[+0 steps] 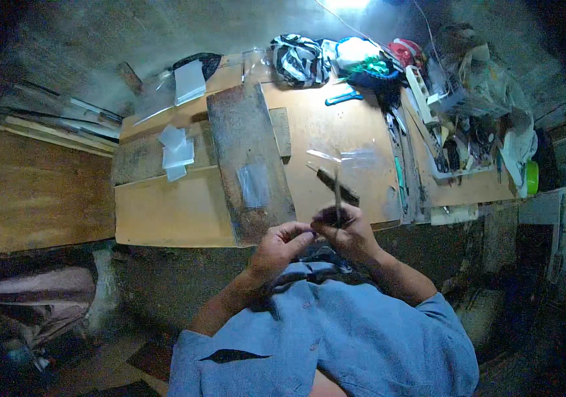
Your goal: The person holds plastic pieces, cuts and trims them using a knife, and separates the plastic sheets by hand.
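Note:
My left hand (282, 246) is closed in a pinch in front of my body, just past the table's front edge. Its thumb and finger meet at something small and dark that I cannot make out. Beside it, my right hand (352, 235) is closed around a thin, narrow stick-like tool (338, 192) that points up and away from me. The fingertips of both hands come close together at the small dark thing. Just beyond the right hand, a dark-handled pointed tool (337, 186) lies on the table, its thin metal tip towards the far left.
A worn dark board (246, 126) lies across the table (170, 215), with a clear plastic piece (253, 185) on it. Plastic sheets (177, 155) lie left. At the back are bundled bags (299, 61) and a blue-handled tool (344, 98). A power strip (420, 92) and tool tray (468, 173) stand right.

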Demonstrator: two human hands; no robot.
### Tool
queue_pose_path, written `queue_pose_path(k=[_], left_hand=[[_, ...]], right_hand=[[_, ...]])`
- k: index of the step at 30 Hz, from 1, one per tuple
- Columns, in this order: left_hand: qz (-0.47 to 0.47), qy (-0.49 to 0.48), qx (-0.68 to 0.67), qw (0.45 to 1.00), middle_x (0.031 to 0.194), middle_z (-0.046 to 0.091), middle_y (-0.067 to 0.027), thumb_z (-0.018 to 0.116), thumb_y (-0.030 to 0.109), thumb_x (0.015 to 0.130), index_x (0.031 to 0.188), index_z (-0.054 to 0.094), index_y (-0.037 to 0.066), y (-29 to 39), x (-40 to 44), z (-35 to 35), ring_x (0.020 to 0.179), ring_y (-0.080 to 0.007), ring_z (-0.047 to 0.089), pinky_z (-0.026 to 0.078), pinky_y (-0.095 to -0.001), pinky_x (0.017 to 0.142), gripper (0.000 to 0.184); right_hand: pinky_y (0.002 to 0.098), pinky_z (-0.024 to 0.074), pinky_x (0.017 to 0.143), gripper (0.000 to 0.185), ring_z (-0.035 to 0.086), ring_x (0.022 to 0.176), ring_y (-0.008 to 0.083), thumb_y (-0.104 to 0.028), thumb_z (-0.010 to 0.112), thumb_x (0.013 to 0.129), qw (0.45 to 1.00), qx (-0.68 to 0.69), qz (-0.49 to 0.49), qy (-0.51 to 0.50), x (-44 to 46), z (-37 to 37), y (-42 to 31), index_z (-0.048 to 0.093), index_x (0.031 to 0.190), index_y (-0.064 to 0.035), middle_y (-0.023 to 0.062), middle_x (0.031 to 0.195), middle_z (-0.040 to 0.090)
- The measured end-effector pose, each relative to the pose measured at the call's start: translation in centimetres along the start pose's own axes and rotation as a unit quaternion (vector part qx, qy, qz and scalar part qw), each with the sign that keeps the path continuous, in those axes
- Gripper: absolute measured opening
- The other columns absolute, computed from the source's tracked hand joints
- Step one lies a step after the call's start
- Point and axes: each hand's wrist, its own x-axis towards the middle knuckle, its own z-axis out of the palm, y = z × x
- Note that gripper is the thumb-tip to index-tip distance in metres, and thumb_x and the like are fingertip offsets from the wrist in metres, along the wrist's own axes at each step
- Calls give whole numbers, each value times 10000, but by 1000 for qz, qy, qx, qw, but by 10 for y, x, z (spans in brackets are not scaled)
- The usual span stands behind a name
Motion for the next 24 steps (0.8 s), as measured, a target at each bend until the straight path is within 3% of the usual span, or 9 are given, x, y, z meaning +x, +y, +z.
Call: queue_pose_path(k=[3,6,10,14,17,24], left_hand=[[-22,-7,3,1000,891,642,-26,555,80,892,984,619,-26,1,-3,5,814,-80,572,467,-236,730,154],[-46,-3,-21,999,848,649,-39,577,76,879,939,625,-20,-9,0,-2,746,-87,587,480,-236,670,123],[-93,1,5,996,757,648,-46,604,104,867,873,632,-6,-9,0,-12,621,-83,581,470,-224,560,114],[-109,-2,48,993,725,644,-48,629,127,853,859,636,0,-6,0,-16,598,-78,573,458,-211,543,128],[-97,55,8,994,713,640,-38,658,140,831,853,631,11,-14,4,-22,579,-76,571,430,-192,507,133],[-137,21,63,988,731,649,-35,666,159,814,846,623,34,-13,5,-25,624,-84,590,424,-195,538,136]], right_hand=[[229,460,614,120,551,695,77,-11,639,797,990,18,-37,132,0,9,-5,579,900,-23,2,788,593],[218,461,667,173,562,746,77,-56,675,791,988,77,15,134,-9,4,-10,583,936,-35,9,829,608],[216,441,612,159,538,686,66,-75,668,802,982,127,69,120,-18,1,-9,584,930,-33,8,810,600],[217,441,588,162,541,655,74,-97,673,804,973,156,109,133,-26,-4,7,587,922,-28,14,790,604],[213,432,551,154,536,614,77,-117,680,803,975,138,115,133,-32,-9,12,596,896,-27,16,746,605],[203,415,513,146,527,582,68,-153,675,808,969,134,150,144,-39,-13,24,606,861,-37,13,718,607]])
